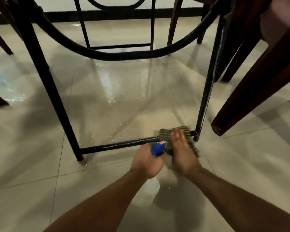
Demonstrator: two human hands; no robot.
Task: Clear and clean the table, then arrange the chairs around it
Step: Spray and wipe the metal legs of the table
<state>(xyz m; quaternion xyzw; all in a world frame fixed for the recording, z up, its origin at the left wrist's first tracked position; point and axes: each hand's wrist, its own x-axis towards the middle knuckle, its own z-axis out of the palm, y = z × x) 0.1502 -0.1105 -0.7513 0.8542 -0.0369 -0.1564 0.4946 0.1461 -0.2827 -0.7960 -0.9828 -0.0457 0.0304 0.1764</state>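
Observation:
I look under the table at its black metal frame (45,76). A low crossbar (120,144) runs between two legs near the floor. My left hand (147,162) grips a spray bottle (158,148) with a blue trigger head; its pale body hangs below my wrist. My right hand (182,154) presses a striped dark cloth (185,131) against the right end of the crossbar, close to the right leg (206,97). The cloth is blurred with motion.
Dark wooden chair legs (251,91) stand close on the right, more at the far left (0,39) and behind. The glossy beige tiled floor (107,101) carries crumbs and small specks under the table. A black skirting strip runs along the far wall.

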